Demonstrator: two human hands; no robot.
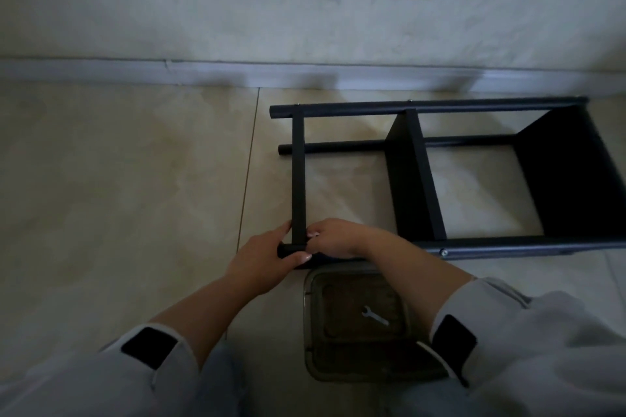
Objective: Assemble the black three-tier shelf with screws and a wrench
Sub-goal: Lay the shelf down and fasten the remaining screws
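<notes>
Both hands (271, 254) curled round shelf (440, 173) post

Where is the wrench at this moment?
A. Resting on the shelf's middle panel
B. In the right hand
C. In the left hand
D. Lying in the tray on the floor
D: the wrench lies loose in the tray, below both hands.
</notes>
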